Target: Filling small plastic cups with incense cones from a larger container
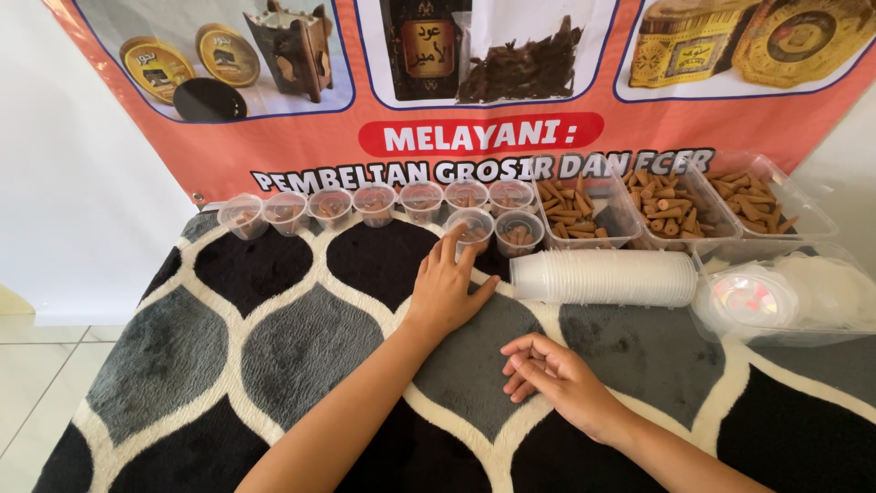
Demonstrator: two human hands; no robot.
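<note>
Your left hand (444,290) lies flat, grip released, fingertips touching a small clear cup of brown incense cones (471,227), center-top of frame. Thin plastic: prob. light, flexes, tips easily; hold w/ fingers round the rim. Right hand (557,376) rests loosely curled on the carpet (274,356), holding nothing.

Orange banner (301,155), patterned rug (274,356) (black, grey, white), bagged lids (785,297)

You have nine small filled cups (375,203) before you: seven in the back row, two in front. Three clear trays of brown cones (671,205) stand beside them. One lying stack of empty cups (604,277), one bag of lids (785,297).
</note>
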